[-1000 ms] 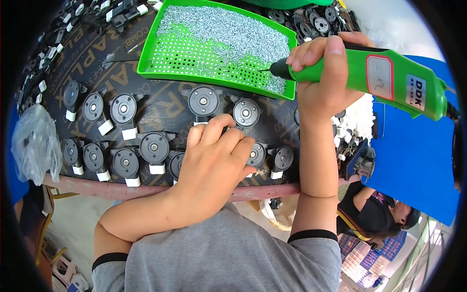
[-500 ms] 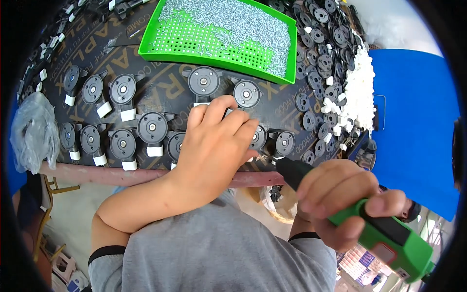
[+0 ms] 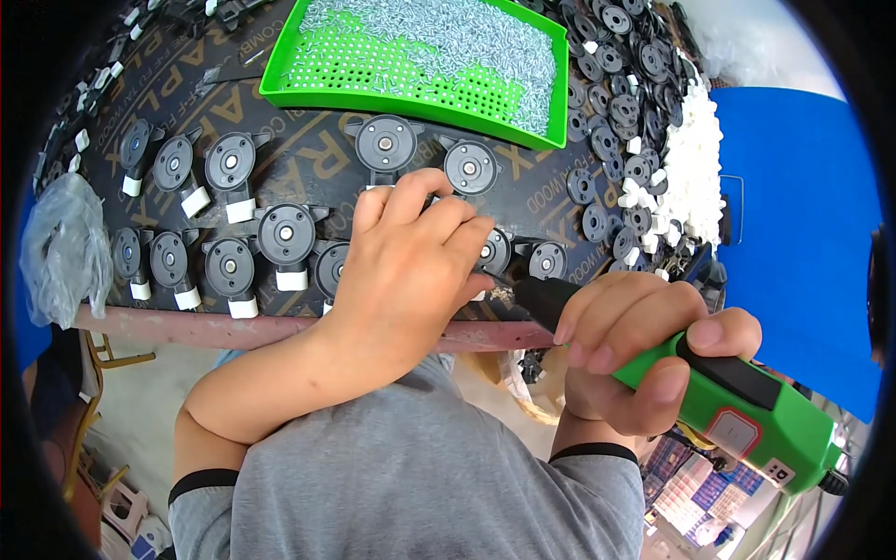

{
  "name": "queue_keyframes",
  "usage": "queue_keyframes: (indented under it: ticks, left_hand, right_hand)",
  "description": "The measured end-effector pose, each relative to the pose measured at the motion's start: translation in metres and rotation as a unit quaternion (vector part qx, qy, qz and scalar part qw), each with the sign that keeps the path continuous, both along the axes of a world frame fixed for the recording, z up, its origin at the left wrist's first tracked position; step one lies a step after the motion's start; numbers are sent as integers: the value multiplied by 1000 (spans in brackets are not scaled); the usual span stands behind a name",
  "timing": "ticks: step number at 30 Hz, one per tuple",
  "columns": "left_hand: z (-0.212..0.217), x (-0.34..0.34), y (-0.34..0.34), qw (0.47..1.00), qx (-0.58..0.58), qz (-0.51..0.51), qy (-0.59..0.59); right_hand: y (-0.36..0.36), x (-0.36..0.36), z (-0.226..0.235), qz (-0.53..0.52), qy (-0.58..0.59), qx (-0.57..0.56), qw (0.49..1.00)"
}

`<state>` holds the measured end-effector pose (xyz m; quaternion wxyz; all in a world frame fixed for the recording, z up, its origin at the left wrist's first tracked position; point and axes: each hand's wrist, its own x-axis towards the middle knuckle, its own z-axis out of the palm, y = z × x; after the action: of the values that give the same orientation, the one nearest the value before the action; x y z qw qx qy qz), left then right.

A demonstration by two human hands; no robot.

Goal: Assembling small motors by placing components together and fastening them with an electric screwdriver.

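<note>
My left hand (image 3: 406, 257) is curled palm-down over the row of black round parts, its thumb beside a black disc part (image 3: 497, 250). Whatever lies under its bent fingers is mostly hidden. In my right hand (image 3: 644, 341) is a green and black electric screwdriver (image 3: 775, 429), gripped round the body. Its dark nose points left, and the thin bit reaches close to my left thumb. Just past the nose sits another black disc part (image 3: 547, 260). Above my left fingers are two more disc parts, one on the left (image 3: 385, 143) and one on the right (image 3: 470, 168).
A green perforated tray (image 3: 271, 89) of small silver screws stands at the back. Several black parts with white ends stand in rows at left, near a clear plastic bag (image 3: 70, 247). Loose black discs (image 3: 623, 110) and white pieces (image 3: 689, 168) are heaped at right. The table's pinkish edge (image 3: 205, 329) runs in front.
The screwdriver has moved up and left, its tip now nearer my left thumb. My left hand stays in almost the same place. The whole view has shifted slightly.
</note>
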<state>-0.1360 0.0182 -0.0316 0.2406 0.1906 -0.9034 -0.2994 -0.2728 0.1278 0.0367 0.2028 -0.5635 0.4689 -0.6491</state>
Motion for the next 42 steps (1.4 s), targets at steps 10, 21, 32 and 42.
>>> queue_keyframes:
  ticks: [10,21,32,42]
  left_hand:
    - [1,-1,-2,1000,-1,2,-4]
    - [0,-2,-3,1000,18,-2,-11]
    - [5,3,0,999,35,2,-4]
    - [2,2,-2,996,79,-33,34]
  right_hand:
    - [-1,2,0,-1,6,-1,1000]
    - [-5,-1,-3,10,17,-5,1000]
    - [-3,-11,-1,66,-10,-102,993]
    - [2,-3,8,44,-54,-134,989]
